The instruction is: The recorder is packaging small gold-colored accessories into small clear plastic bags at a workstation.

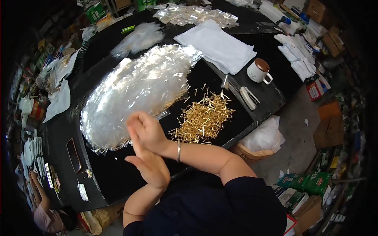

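My two hands are together at the near edge of a large heap of clear plastic bags. My left hand is lower, with its thumb spread to the left and its fingers stretched forward, partly behind the other hand. Against those fingers rests my right hand, slightly blurred, its own fingers curled together. Whatever it may hold is hidden. A metal bangle circles my right wrist. To the right of my hands lies a loose pile of small gold-coloured strips, touched by neither hand.
Right of the strips are a stapler and a white mug with a brown lid. White sheets lie behind. A phone lies on the black table at left. Another person works at lower left. A filled sack stands beside the table.
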Demonstrator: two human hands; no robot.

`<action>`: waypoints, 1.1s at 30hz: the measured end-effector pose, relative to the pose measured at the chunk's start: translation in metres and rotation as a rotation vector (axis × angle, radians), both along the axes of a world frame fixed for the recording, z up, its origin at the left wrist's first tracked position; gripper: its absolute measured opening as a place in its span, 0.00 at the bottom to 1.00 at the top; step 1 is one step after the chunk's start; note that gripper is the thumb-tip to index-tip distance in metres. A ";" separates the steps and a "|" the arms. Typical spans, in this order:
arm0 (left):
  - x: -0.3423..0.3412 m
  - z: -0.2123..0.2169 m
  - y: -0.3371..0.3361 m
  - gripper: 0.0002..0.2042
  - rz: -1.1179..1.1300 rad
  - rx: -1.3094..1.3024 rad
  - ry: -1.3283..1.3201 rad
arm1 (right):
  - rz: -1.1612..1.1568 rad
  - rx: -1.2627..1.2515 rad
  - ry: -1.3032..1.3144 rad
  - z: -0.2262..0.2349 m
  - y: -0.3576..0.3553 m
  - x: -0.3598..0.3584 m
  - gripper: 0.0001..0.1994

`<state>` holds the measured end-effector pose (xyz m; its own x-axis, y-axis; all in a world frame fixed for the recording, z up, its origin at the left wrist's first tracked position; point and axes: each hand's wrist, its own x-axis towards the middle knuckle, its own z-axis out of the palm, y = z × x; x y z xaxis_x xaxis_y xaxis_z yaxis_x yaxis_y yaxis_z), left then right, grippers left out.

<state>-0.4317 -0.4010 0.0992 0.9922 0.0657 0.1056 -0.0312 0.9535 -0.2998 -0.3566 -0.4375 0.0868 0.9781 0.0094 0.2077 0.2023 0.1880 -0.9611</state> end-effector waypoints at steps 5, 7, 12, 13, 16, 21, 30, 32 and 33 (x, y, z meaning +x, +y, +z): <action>0.027 -0.010 0.036 0.47 0.087 1.285 0.114 | -0.002 -0.156 -0.386 0.001 0.001 -0.037 0.06; 0.007 -0.001 -0.001 0.46 0.123 1.233 0.209 | -0.040 -0.080 -0.133 -0.004 -0.008 -0.013 0.05; 0.052 -0.057 0.054 0.45 -0.303 0.321 -0.567 | -0.198 -0.230 -0.621 0.004 0.006 -0.033 0.06; 0.029 -0.052 0.044 0.45 -0.121 0.947 -0.255 | -0.152 -0.097 -0.383 -0.004 0.004 -0.027 0.05; 0.001 -0.016 0.005 0.45 0.318 2.001 -0.305 | -0.201 -0.075 0.076 -0.022 -0.031 0.023 0.07; 0.001 0.008 0.006 0.40 0.722 1.910 -0.186 | -0.341 0.003 -0.197 -0.020 -0.037 0.007 0.05; 0.007 -0.002 0.015 0.31 0.018 1.297 0.169 | -0.119 -0.010 -0.067 -0.006 -0.016 -0.048 0.09; 0.002 0.007 0.011 0.30 0.000 1.252 0.204 | -0.167 -0.023 -0.010 -0.001 -0.009 -0.042 0.09; 0.004 0.010 0.012 0.30 -0.012 1.229 0.220 | -0.163 -0.039 -0.080 0.004 -0.007 -0.052 0.09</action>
